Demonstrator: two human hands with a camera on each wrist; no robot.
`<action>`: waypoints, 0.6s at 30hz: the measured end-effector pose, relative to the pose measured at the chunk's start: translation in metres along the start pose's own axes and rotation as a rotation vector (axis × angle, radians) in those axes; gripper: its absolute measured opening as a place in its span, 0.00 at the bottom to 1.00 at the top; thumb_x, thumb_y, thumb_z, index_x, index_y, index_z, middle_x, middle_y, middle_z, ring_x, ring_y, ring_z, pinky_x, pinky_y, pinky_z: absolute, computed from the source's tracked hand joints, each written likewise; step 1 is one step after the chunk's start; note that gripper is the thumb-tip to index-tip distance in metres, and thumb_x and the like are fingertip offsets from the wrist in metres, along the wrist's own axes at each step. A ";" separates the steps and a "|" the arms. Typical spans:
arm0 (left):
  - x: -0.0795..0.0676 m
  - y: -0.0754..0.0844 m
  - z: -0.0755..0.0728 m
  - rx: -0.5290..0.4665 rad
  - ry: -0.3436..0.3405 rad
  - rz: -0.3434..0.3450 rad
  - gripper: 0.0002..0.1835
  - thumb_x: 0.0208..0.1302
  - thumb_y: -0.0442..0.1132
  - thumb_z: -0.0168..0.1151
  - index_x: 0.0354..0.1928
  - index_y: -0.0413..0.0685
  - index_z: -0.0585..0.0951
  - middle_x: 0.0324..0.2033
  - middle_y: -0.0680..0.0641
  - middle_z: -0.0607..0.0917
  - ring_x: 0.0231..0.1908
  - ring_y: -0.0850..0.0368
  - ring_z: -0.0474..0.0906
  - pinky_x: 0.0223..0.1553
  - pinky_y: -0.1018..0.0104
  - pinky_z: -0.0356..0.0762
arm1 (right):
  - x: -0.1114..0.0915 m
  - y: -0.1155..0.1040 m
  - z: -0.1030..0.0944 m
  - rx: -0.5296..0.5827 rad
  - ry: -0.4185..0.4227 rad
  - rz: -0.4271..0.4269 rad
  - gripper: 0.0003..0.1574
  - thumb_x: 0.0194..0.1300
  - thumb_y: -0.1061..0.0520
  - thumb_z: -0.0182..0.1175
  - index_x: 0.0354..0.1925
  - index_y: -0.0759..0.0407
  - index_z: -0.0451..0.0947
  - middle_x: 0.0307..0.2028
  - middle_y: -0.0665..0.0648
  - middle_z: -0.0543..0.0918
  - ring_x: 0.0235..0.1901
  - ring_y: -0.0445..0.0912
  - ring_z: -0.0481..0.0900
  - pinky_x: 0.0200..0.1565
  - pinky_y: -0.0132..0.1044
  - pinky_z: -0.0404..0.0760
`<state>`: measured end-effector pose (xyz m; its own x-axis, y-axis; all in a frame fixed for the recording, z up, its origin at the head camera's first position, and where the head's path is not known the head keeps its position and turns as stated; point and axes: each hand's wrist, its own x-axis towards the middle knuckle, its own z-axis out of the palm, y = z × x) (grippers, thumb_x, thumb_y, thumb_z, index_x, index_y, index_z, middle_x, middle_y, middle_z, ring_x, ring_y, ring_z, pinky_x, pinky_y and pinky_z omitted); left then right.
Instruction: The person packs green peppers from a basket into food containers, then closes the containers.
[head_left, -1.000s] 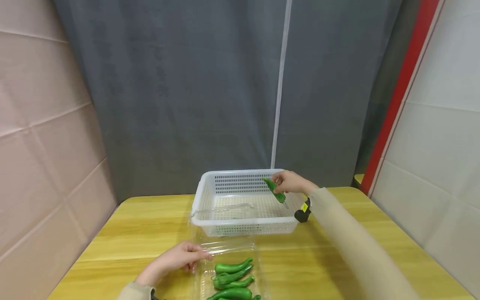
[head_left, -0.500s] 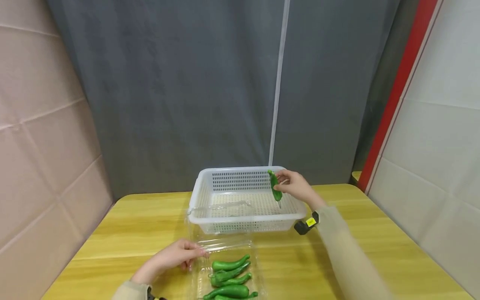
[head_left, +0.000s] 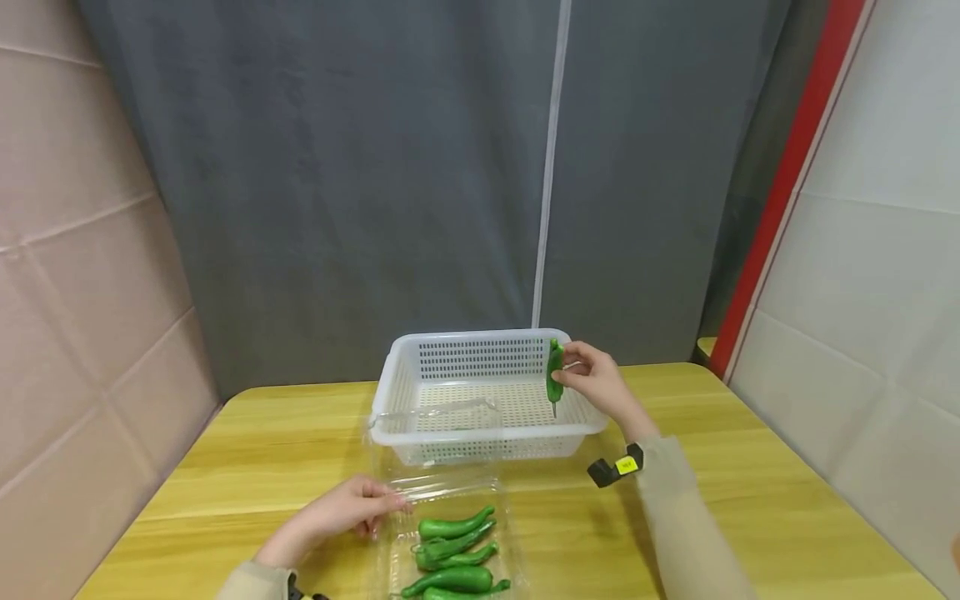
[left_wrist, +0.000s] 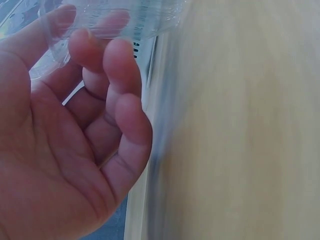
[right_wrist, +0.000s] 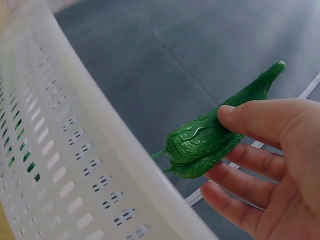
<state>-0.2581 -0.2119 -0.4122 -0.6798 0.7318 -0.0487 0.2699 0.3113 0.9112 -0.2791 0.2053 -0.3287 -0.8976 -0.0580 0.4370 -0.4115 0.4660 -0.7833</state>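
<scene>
My right hand (head_left: 597, 383) pinches a green chili pepper (head_left: 554, 372) between thumb and fingers, above the right part of a white plastic basket (head_left: 480, 435). The pepper hangs nearly upright, stem end down. Two stems show on the chili pepper (right_wrist: 200, 140) in the right wrist view, so it may be two pressed together. My left hand (head_left: 352, 510) pinches the left edge of a clear plastic clamshell box (head_left: 448, 483). Several green chili peppers (head_left: 454, 528) lie inside that box. In the left wrist view the thumb and index finger meet the clear plastic (left_wrist: 120, 20).
The clamshell's raised lid (head_left: 435, 417) leans up in front of the basket's near wall. Green patches show through the basket wall (right_wrist: 75, 115) in the right wrist view. A grey curtain (head_left: 360, 192) hangs behind the wooden table (head_left: 285, 442).
My right hand has turned the chili pepper from a slant to nearly upright over the basket, its wrist swinging lower. The left hand keeps its hold on the clamshell box.
</scene>
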 end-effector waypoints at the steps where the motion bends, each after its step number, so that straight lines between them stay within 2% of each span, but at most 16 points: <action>1: 0.000 0.000 0.000 -0.001 0.000 0.000 0.18 0.72 0.46 0.55 0.46 0.37 0.85 0.16 0.54 0.76 0.16 0.65 0.67 0.18 0.77 0.64 | -0.001 0.000 0.000 0.015 0.003 -0.001 0.21 0.60 0.64 0.66 0.51 0.68 0.75 0.42 0.64 0.81 0.40 0.53 0.83 0.42 0.38 0.81; 11: -0.001 -0.002 0.001 -0.012 0.011 -0.009 0.18 0.71 0.45 0.56 0.45 0.37 0.85 0.16 0.52 0.76 0.16 0.64 0.67 0.18 0.76 0.65 | -0.005 -0.005 0.004 0.074 -0.015 -0.005 0.21 0.61 0.65 0.66 0.52 0.67 0.74 0.42 0.63 0.81 0.39 0.49 0.83 0.43 0.36 0.81; 18: -0.001 -0.003 0.001 0.010 0.014 -0.009 0.17 0.71 0.46 0.56 0.45 0.38 0.85 0.17 0.53 0.77 0.17 0.64 0.68 0.19 0.76 0.67 | -0.006 -0.007 0.006 0.112 -0.016 -0.048 0.19 0.61 0.66 0.66 0.50 0.69 0.74 0.41 0.65 0.81 0.36 0.44 0.83 0.41 0.32 0.80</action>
<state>-0.2575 -0.2128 -0.4149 -0.6916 0.7205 -0.0509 0.2707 0.3238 0.9066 -0.2715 0.1973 -0.3288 -0.8785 -0.0928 0.4686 -0.4684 0.3604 -0.8067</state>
